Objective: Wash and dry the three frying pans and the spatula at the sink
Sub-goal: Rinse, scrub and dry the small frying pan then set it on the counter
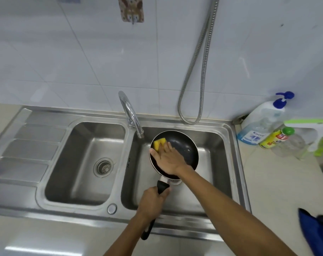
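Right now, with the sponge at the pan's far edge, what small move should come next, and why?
Probably sweep the sponge across the pan toward its near side: the right hand presses it only at the far-left rim, and the left hand grips the handle.

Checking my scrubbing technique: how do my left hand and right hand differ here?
The left hand curls round the black handle of the frying pan; the right hand lies flat inside it, fingers straight, pressing the yellow sponge. Both are over the right basin.
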